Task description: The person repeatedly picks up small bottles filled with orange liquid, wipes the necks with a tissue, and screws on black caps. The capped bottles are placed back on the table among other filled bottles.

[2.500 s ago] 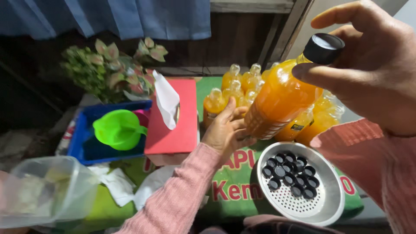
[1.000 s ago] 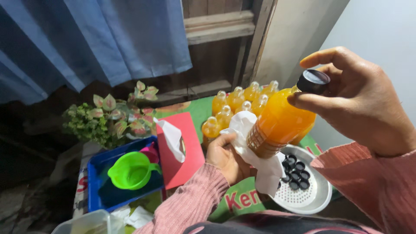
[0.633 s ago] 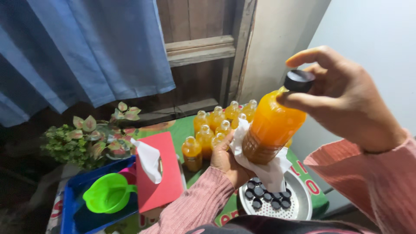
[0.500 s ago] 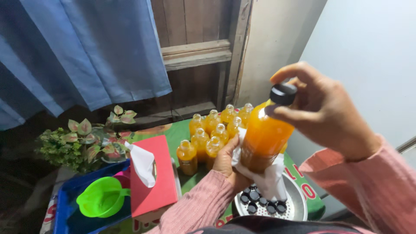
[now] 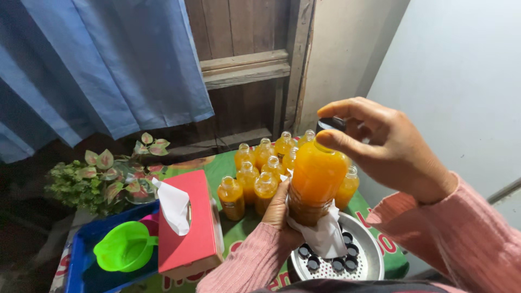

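The bottle (image 5: pixel 316 182) I hold is clear, smooth plastic, shiny over the orange drink. Its cap (image 5: pixel 331 124) looks like dark plastic. A soft white paper tissue (image 5: pixel 324 237) is wrapped round the bottom, all crinkly. My sleeve (image 5: pixel 252 266) is pink knitted cloth with little ribs. The dish (image 5: pixel 369 250) is shiny metal with small holes. The funnel (image 5: pixel 124 253) is glossy green plastic. The tissue box (image 5: pixel 190 228) is matt red card. The curtain (image 5: pixel 103 65) is smooth blue cloth, and the wall boards (image 5: pixel 244 65) are rough brown wood.

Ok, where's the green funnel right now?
In the head view the green funnel sits at lower left inside the blue tray, just left of the red tissue box and below the potted plant.
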